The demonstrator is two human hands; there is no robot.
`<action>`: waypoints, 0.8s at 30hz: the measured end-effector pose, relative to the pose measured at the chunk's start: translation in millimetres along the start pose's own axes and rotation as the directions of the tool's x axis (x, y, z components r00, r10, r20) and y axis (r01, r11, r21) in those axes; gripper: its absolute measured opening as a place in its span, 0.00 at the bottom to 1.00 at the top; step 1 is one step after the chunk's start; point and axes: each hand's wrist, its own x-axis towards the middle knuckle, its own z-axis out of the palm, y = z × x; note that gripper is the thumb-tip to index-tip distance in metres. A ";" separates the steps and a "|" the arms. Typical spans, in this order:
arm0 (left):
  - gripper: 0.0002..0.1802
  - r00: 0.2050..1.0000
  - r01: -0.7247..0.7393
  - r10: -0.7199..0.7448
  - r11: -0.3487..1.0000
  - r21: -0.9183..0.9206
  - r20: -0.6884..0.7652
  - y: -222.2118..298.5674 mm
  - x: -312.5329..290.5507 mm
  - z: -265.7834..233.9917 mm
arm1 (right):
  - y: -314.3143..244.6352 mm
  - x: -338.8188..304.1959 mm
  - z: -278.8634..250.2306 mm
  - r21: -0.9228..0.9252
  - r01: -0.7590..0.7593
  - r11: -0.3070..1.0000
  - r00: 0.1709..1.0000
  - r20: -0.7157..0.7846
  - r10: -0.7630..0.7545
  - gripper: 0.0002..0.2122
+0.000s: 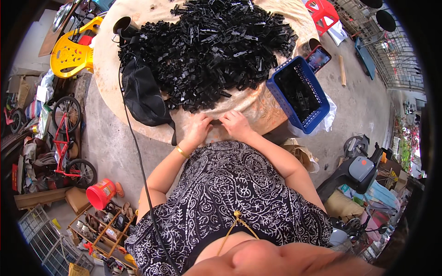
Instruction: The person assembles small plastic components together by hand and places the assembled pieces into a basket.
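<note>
A round table (107, 89) under a pale, stained cloth stands on a grey concrete floor (117, 158). To the left are a yellow chair (69, 55), a red bicycle (61, 147) and a red bucket (100, 194); a scooter (361, 169) stands at the near right.

Both forearms reach forward to the table's near edge. The left hand (200, 129) and right hand (235, 124) are close together, fingers bent inward around a small dark piece (215, 123); I cannot tell which hand grips it.

Just beyond, a big heap of black pieces (216, 50), narrow, glossy and tangled, covers the table's middle and far part. A black bag (143, 94) lies left of it, and a blue basket (282, 98) at right holds more dark pieces.
</note>
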 end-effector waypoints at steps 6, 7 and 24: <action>0.15 0.995 -0.086 0.084 0.994 0.059 0.045 0.5 7.5 -4.3 | -3.7 6.3 8.9 0.040 0.046 0.998 0.999 0.027 -0.047 0.05; 0.15 0.994 -0.103 0.100 0.991 0.088 0.047 2.2 8.5 -4.0 | -2.2 6.0 9.8 0.040 0.044 0.998 0.999 0.027 -0.045 0.05; 0.13 0.925 0.352 -0.371 0.761 -0.544 0.080 15.3 6.2 -4.2 | 52.4 52.0 -10.1 0.099 -0.226 0.969 0.954 -0.181 0.241 0.08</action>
